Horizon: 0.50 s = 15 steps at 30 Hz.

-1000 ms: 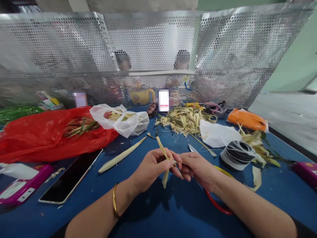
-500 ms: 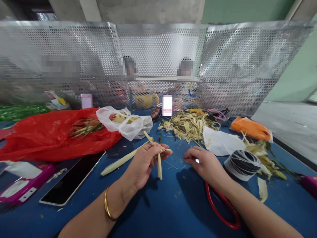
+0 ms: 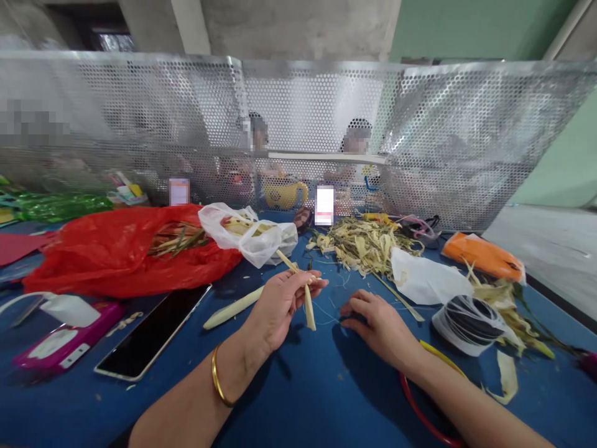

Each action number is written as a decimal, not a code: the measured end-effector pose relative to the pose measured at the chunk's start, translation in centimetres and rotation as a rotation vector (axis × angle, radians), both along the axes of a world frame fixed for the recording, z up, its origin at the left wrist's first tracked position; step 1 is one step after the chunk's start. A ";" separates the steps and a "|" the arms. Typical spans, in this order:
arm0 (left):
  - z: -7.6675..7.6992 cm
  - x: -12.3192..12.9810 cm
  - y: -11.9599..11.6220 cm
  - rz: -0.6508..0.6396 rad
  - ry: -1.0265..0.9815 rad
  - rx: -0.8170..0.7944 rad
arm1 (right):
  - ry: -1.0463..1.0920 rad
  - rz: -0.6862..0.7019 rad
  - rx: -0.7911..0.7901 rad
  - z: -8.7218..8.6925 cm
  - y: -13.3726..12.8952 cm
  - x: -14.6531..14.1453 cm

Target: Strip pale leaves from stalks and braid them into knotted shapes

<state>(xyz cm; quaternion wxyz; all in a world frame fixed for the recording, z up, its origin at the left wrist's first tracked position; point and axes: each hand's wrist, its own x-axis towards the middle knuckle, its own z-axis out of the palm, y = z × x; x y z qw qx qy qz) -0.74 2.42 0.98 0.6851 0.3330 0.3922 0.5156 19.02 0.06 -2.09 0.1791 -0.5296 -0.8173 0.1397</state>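
Observation:
Between the thumb and fingers of my left hand (image 3: 284,298) are pale folded plant strips (image 3: 310,310), one end pointing up and another hanging down. My right hand (image 3: 375,320) is to the right, low over the blue table (image 3: 298,398), fingers apart and curved, with nothing visible in them. Thin clear thread lies on the table between the hands. A long pale husk piece (image 3: 233,310) rests left of my left hand. Partly under my right forearm lies a tool with red (image 3: 422,407) and yellow handles. A narrow strip (image 3: 403,300) lies beyond my right hand.
At left are a red bag (image 3: 107,249), a white bag (image 3: 261,239), a black phone (image 3: 156,333) and a magenta device (image 3: 69,339). A dried husk pile (image 3: 366,242), white sheet (image 3: 426,277), wire spool (image 3: 469,323) and orange packet (image 3: 482,256) are right. People sit behind the perforated screen (image 3: 317,93).
My right hand has shifted slightly left and its fingers have spread. The narrow strip and yellow handle now show more. The view has turned a little left. My left hand still holds the strips.

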 end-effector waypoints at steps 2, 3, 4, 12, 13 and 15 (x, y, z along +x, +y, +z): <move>0.0 -0.2 0.3 -0.005 0.000 0.005 | 0.025 -0.021 -0.023 0.5 0.0 -0.1; -0.1 -0.4 0.4 -0.007 0.000 0.012 | 0.020 -0.022 -0.038 0.8 0.1 -0.2; -0.1 -0.5 0.6 -0.006 0.001 0.022 | 0.003 -0.012 -0.051 1.1 0.3 -0.5; 0.6 -1.8 1.7 0.076 -0.007 0.068 | -0.070 0.085 -0.050 1.1 4.7 -4.9; 0.7 -1.8 1.8 0.082 -0.015 0.066 | -0.067 0.104 -0.051 0.8 5.4 -5.4; 0.9 -2.0 1.9 0.083 -0.034 0.054 | -0.070 0.145 -0.066 0.4 6.6 -5.9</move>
